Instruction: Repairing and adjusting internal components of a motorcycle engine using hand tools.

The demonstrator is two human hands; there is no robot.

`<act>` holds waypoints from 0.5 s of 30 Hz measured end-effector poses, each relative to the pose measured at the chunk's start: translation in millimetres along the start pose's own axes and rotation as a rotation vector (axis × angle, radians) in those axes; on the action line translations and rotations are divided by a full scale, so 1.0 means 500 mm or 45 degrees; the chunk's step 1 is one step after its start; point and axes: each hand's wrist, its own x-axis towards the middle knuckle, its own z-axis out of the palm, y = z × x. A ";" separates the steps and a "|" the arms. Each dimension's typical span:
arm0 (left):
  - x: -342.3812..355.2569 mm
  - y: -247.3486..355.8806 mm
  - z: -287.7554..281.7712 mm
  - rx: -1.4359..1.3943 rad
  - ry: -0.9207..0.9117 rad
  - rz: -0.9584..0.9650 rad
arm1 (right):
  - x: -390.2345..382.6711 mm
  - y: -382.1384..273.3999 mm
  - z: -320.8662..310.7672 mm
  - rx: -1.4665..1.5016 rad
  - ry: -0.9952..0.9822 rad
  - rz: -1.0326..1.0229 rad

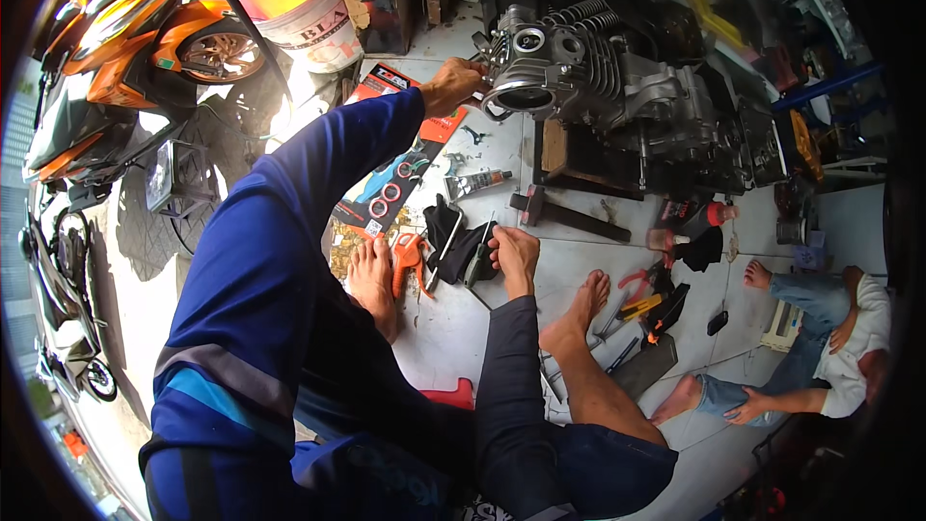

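Observation:
My left hand (pixel 453 87) reaches forward to the left end of a grey metal engine (pixel 579 72) with a round open bore. Its fingers are closed against the engine's edge, their tips partly hidden. Nearer me, my right hand (pixel 514 256) is closed above the floor, fingertips pinched together; what they hold, if anything, is too small to make out. Right beside it is a dark-handled screwdriver (pixel 476 267), by a black cloth (pixel 443 224). A hammer (pixel 569 215) lies between the engine and my right hand.
A tube (pixel 477 182) and red ring-shaped parts (pixel 384 200) on printed packaging lie left of the hammer, near an orange-handled tool (pixel 409 256). Pliers (pixel 634 282) and other tools lie right of my foot. Another person (pixel 820 347) sits at right; an orange motorbike (pixel 145 58) stands left.

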 end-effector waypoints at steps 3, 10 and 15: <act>0.002 -0.001 -0.004 0.070 0.027 0.031 | 0.000 0.002 -0.006 -0.013 0.013 0.009; -0.003 -0.002 -0.001 0.062 -0.004 0.081 | 0.006 0.006 -0.020 0.015 0.028 0.016; -0.033 0.022 0.008 0.091 -0.051 0.016 | 0.003 0.002 -0.025 0.016 0.052 0.016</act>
